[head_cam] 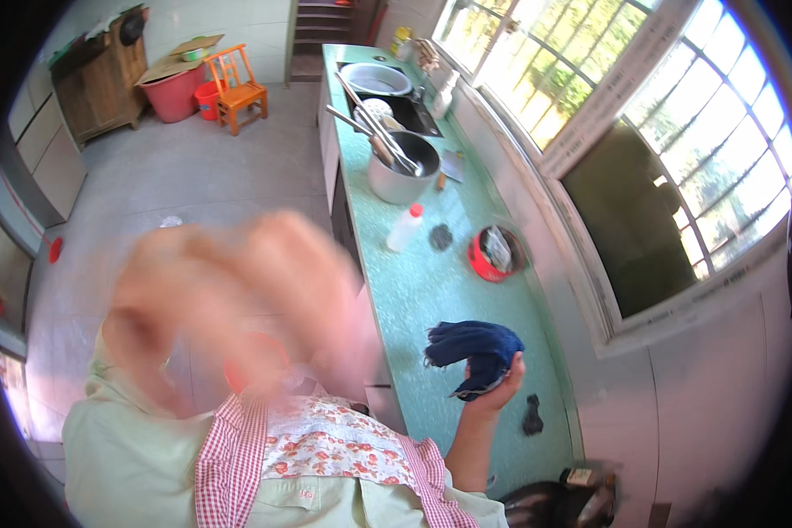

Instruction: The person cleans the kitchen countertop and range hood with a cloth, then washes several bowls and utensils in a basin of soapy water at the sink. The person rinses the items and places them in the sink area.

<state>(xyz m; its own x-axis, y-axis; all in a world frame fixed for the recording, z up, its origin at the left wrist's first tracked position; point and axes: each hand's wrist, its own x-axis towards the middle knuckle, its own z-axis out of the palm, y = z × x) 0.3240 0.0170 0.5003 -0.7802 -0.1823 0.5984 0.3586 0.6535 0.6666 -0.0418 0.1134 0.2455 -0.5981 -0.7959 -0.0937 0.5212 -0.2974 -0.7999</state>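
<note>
My left hand [211, 297] is raised close to the camera and badly blurred, in front of the floor and the counter's edge; its finger pose and anything in it cannot be made out. On the right, my right hand [505, 389] grips a dark blue cloth [472, 350] with frayed edges, held above the green countertop [402, 310]. The cloth's loose end hangs to the left of the hand. A small black object [532, 414] lies on the countertop just right of my right forearm. Farther up stand a red-capped plastic bottle [404, 230] and a red round container [492, 256] with crumpled plastic inside.
Beyond the bottle are a dark scouring pad [441, 237], a cleaver [452, 166], a large metal pot [402, 175] holding long utensils, and a sink [412, 115] with a basin [376, 79]. Barred windows line the right. An orange wooden chair [241, 92] stands on the floor.
</note>
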